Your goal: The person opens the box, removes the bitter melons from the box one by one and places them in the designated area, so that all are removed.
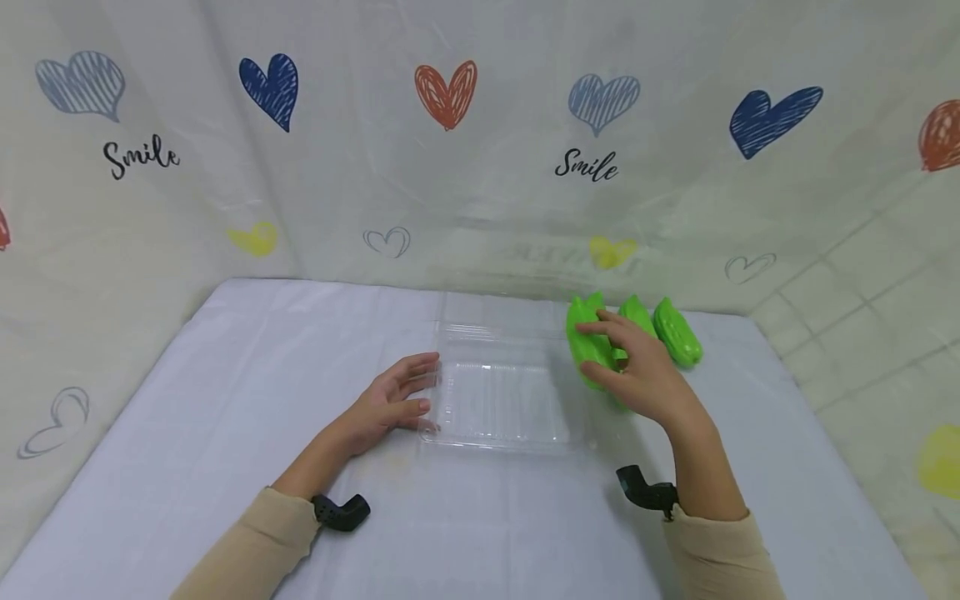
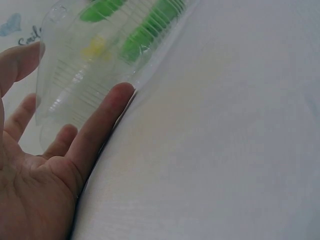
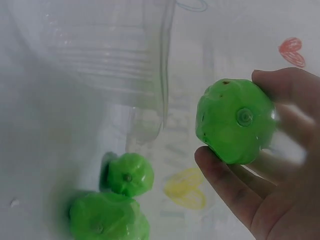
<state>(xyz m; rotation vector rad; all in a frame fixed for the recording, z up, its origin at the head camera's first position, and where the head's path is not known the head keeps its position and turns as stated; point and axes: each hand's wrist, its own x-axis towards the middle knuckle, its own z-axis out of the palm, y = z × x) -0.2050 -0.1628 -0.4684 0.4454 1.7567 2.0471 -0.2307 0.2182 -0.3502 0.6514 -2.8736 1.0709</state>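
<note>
My right hand (image 1: 641, 371) grips a long, lumpy, glossy green vegetable (image 1: 588, 337), thumb on one side and fingers on the other. The right wrist view shows the rounded, lobed end of this held vegetable (image 3: 232, 122), raised above the others. A clear plastic clamshell box (image 1: 498, 404) lies in front of me with its lid (image 1: 498, 315) folded back toward the wall. At the box's left edge is my left hand (image 1: 393, 400), its fingers extended and spread. In the left wrist view a fingertip (image 2: 122, 92) meets the clear plastic.
More green vegetables stand to the right of the box, one behind my right hand (image 1: 636, 312) and another farther right (image 1: 678, 333). A white cloth (image 1: 300, 358) covers the table. Behind it hangs a pale backdrop (image 1: 510, 200) printed with hearts.
</note>
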